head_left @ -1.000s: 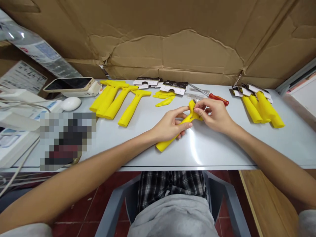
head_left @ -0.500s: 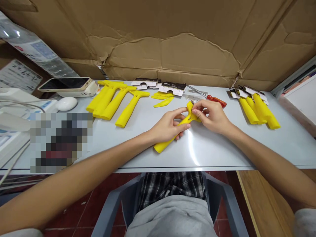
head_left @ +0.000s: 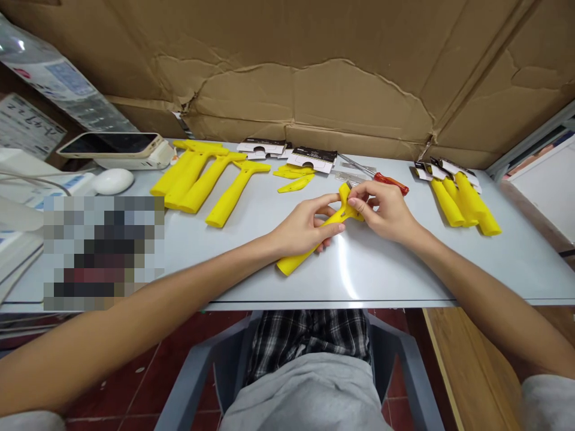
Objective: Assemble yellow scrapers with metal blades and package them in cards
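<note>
My left hand [head_left: 308,224] is wrapped round the shaft of a yellow plastic scraper handle [head_left: 291,263], its thumb lying along the top. The handle is tilted, with its wide round end toward me and its forked head away from me. At that head, the thumb and fingers of my right hand [head_left: 381,206] pinch a small thin metal blade [head_left: 350,185], mostly hidden by the fingertips. Behind my hands lie flat metal blades [head_left: 348,177] and a screwdriver [head_left: 390,183] with a red handle. Yellow cover pieces [head_left: 296,183] lie just left of these.
Several yellow handles [head_left: 229,197] lie at left; carded yellow tools [head_left: 465,200] lie at right. Black-and-white cards [head_left: 312,160] sit at the back before a cardboard wall [head_left: 359,102]. A phone [head_left: 112,143], a white mouse [head_left: 113,181] and a plastic bottle [head_left: 67,78] are far left.
The whole view has shifted slightly. Both hands keep almost the same hold on the handle and blade, with no clear movement between them.
</note>
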The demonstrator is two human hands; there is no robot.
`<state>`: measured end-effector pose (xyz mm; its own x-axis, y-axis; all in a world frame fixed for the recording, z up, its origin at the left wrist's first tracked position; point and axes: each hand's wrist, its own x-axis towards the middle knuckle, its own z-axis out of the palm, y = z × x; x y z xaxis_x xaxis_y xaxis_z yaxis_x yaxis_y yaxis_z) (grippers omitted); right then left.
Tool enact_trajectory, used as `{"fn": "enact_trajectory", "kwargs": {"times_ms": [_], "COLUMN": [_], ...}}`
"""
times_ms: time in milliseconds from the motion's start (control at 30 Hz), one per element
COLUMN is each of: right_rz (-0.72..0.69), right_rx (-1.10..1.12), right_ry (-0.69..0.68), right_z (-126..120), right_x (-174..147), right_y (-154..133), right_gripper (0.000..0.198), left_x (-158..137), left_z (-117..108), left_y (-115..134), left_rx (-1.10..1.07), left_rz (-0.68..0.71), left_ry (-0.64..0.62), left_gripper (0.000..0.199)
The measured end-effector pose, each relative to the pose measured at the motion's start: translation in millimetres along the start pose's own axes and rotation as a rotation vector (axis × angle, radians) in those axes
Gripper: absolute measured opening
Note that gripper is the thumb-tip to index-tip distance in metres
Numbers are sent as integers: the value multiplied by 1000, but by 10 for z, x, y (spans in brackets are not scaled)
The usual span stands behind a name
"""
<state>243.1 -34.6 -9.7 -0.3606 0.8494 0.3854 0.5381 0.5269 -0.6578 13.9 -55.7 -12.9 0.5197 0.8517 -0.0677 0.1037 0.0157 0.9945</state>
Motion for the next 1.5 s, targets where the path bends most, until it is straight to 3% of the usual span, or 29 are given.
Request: {"fn": "enact_trajectory", "kwargs": {"times_ms": [167,600,767,900,1500], "right_rz": [17,23,-1,-53,-94], "right_rx": [-1,3,-27,-117,-70], "right_ry": [-3,7,-13,54,60], "right_z": [-5,-12,-37,-55,47], "right_x": [-6,-21,3,23,36], "right_y": [-20,-2,-4,-3,-21], "right_gripper": [37,50,41,35,41], "left_x": [-4,13,23,17,-15], "left_z": [-10,15,20,29,23], "left_y": [0,-22,-21,-6,-4], "left_rx": [-5,2,-24,-1,-46], "left_rz": [16,44,20,37,-20], "left_ry": [-40,11,35,28,41], "left_gripper": [61,61,66,60,59]}}
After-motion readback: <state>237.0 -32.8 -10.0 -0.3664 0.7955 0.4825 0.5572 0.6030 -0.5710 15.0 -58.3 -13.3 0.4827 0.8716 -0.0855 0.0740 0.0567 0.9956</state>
